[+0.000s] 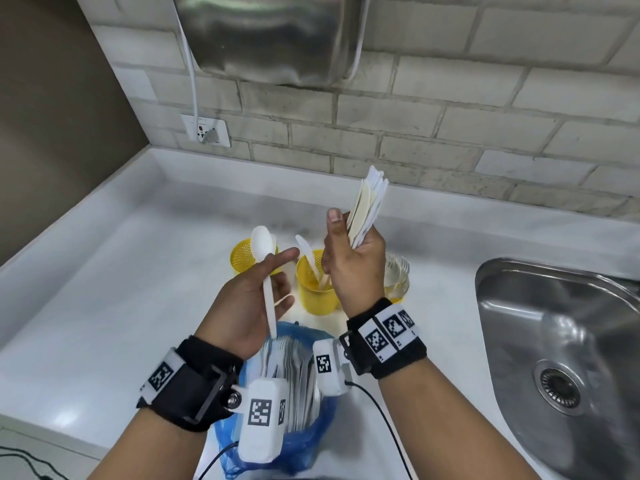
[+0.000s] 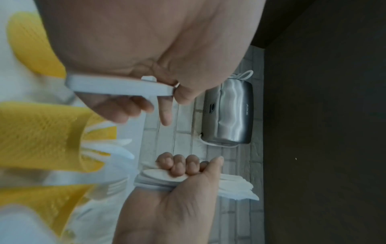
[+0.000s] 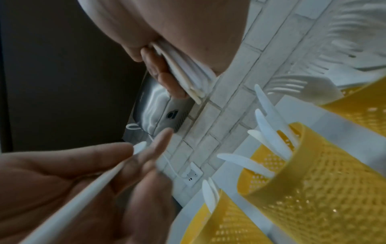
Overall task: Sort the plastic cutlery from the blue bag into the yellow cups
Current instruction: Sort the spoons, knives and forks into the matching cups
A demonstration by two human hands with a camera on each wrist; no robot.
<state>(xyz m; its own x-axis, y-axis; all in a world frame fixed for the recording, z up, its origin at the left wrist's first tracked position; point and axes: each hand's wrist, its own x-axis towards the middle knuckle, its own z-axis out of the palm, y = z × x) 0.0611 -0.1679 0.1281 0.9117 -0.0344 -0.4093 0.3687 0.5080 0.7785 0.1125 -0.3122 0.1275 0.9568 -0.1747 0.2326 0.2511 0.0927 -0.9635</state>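
Sorting under way: left hand (image 1: 256, 299) pinches one spoon (image 1: 265, 268), right hand (image 1: 353, 268) clasps a bundle (image 1: 367, 206); cups (image 1: 317, 289) part-filled, bag (image 1: 298, 403) below still holding cutlery.

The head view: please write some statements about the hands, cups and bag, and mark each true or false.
1. The left hand holds one white spoon. True.
2. The right hand is empty. False: it grips a bundle of knives.
3. The blue bag still contains cutlery. True.
4. The middle yellow cup is empty. False: knives stand in it.
5. A sink lies to the right. True.
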